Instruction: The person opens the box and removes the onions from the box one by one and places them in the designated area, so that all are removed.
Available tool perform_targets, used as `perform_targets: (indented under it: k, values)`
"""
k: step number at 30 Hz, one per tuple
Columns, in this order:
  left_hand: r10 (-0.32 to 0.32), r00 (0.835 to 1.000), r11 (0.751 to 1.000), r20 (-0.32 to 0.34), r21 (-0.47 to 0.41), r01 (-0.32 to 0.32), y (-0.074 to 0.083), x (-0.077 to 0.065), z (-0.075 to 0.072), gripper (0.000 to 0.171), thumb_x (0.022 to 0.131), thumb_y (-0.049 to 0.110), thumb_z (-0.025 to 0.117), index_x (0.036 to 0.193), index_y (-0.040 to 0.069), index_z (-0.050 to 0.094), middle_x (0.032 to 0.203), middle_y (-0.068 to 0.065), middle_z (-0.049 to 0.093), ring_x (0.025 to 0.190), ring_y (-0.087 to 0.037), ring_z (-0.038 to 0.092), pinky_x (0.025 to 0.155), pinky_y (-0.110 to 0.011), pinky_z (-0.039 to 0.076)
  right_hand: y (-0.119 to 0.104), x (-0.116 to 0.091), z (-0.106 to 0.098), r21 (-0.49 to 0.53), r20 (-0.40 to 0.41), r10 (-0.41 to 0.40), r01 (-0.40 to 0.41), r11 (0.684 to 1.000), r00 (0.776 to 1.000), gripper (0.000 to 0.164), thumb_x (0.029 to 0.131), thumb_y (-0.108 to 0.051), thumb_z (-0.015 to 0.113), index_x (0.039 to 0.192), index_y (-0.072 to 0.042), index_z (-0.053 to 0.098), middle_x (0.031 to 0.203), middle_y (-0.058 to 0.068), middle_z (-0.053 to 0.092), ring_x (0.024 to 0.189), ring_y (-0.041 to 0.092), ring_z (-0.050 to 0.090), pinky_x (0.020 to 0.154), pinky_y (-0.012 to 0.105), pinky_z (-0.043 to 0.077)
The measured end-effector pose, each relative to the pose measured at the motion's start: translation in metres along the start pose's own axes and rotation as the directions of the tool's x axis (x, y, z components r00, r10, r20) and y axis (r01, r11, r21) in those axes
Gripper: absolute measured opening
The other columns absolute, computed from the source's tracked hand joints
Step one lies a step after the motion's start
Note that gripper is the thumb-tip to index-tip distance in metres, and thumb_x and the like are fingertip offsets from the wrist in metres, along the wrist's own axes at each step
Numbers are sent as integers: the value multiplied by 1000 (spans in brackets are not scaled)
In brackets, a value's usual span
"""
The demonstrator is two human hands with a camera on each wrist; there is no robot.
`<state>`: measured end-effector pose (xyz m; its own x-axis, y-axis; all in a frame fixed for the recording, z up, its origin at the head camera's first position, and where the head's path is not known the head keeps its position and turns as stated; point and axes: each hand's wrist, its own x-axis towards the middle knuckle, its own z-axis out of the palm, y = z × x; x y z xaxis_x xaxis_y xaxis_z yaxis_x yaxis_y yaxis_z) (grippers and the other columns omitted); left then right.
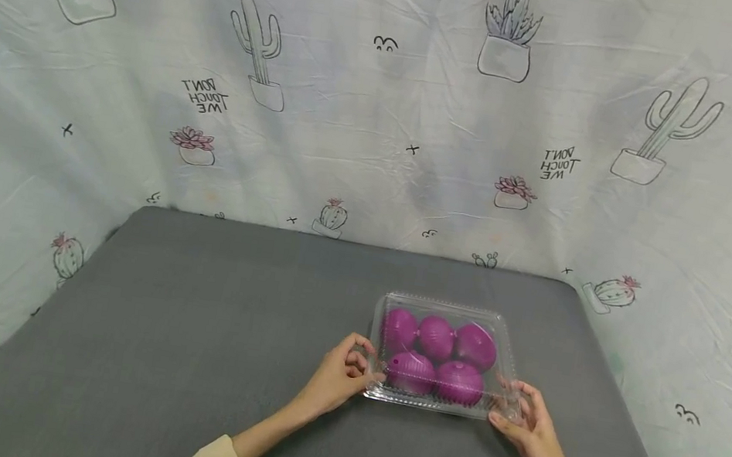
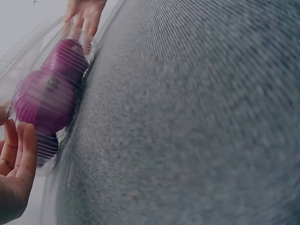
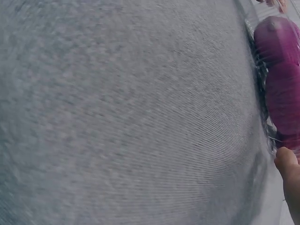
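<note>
Likely for balance, a clear box (image 1: 439, 404) of purple balls (image 1: 436, 338) is gripped between left hand (image 1: 346, 372) and right hand (image 1: 532, 431) fingers.

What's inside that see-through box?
Inside the see-through box are five round purple things: three in the back row and two in front. They cover much of the bottom, so I can't tell whether anything small is under them.
</note>
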<state>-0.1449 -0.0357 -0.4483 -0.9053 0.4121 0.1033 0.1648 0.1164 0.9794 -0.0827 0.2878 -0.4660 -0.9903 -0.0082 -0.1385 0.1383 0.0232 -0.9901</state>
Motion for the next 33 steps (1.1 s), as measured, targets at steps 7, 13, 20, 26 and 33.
perform_targets:
  k: [7, 13, 20, 26, 33]
  values:
    - [-12, 1000, 999, -26, -30, 11, 7, -3, 0, 32, 86, 1, 70, 110, -6, 50, 72, -15, 59, 54, -8, 49, 49, -16, 36, 4, -7, 3, 55, -29, -93, 95, 994, 995, 45, 89, 8, 59, 124, 0, 32, 116, -18, 61, 90, 7, 65, 79, 22, 53]
    - [-36, 999, 999, -30, -20, 35, 8, -3, 0, 33, 85, 1, 70, 111, -5, 51, 73, -14, 59, 55, -8, 49, 49, -16, 35, 1, -9, 8, 34, -103, -68, 72, 997, 992, 44, 87, 8, 62, 121, 4, 36, 112, -12, 64, 86, 7, 65, 77, 22, 54]
    - [11, 998, 1000, -60, 27, -10, -15, 1, 3, 52, 85, 2, 70, 127, -1, 40, 72, -10, 59, 53, -4, 47, 51, -17, 37, 4, -9, 7, 91, -111, -164, 175, 980, 980, 14, 91, 9, 57, 102, 13, 49, 106, -4, 67, 90, 8, 67, 77, 24, 55]
    - [40, 998, 999, -53, 21, -39, -29, 4, 2, 50, 85, 13, 74, 125, 6, 46, 71, -2, 57, 53, -3, 50, 52, -17, 40, 2, -6, -1, -113, -15, -281, 277, 954, 960, 20, 92, 6, 57, 104, 17, 44, 122, -9, 58, 103, 4, 63, 79, 22, 54]
    - [35, 999, 998, -31, 46, -34, -28, 8, 1, 44, 83, 16, 77, 118, 4, 53, 69, -1, 57, 53, -3, 49, 51, -17, 40, -22, 14, -25, -449, 130, -351, 371, 813, 927, 75, 78, 4, 74, 141, 2, 34, 141, 12, 35, 106, -5, 55, 71, 26, 56]
